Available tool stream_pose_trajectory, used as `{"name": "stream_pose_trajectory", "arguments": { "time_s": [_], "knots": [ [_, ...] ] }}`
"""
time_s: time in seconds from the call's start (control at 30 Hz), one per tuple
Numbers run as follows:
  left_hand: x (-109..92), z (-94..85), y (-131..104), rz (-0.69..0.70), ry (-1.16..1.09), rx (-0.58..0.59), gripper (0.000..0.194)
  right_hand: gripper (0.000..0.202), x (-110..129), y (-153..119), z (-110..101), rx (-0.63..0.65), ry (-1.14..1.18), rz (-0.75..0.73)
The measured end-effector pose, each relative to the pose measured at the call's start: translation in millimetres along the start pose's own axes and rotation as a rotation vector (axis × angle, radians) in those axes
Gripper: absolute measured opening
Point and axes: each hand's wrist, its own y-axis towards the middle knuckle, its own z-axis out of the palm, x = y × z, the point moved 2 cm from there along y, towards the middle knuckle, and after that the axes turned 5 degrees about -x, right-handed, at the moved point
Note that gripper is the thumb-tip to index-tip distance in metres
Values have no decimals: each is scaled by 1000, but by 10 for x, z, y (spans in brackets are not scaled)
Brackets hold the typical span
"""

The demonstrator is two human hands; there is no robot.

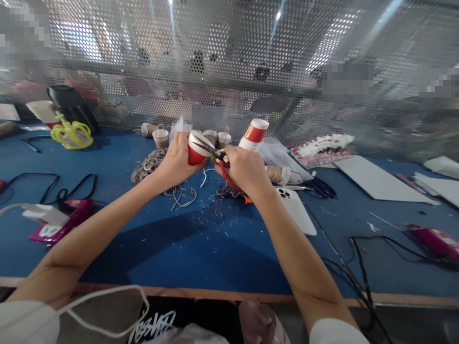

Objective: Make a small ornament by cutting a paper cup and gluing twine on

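Observation:
My left hand (180, 160) is wrapped round a red and white paper cup (198, 155), tilted with its white side toward me. Red-handled scissors (226, 176) are gripped in my right hand (247, 169), their dark blades spread and lying against the cup's upper edge. Whether the blades cut into the cup, I cannot tell. Just behind my right hand stands a stack of red and white paper cups (255, 131). A tangled heap of grey cord (148, 166) lies beside my left wrist. White scraps are scattered on the blue table (211, 258) below my hands.
Small twine-wrapped cups (161, 138) stand at the back. A white phone (297, 212) lies by my right forearm. Purple power strips with cables (75, 215) are on the left and right. A yellow crown (71, 135) sits far left; a perforated metal screen (222, 62) bounds the back.

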Motion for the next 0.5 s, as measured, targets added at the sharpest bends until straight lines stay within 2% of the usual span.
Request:
{"name": "stream_pose_trajectory", "arguments": {
  "time_s": [0.2, 0.37, 0.5],
  "knots": [
    [-18, -11, 6, -8, 20, 33, 67, 24, -3, 0, 31, 1, 2, 2],
    [-56, -13, -9, 29, 57, 25, 68, 38, 40, -25, 18, -36, 18, -12],
    [-72, -6, -21, 51, 95, 10, 68, 39, 56, -37, -6, -44, -3, -8]
  ]
}}
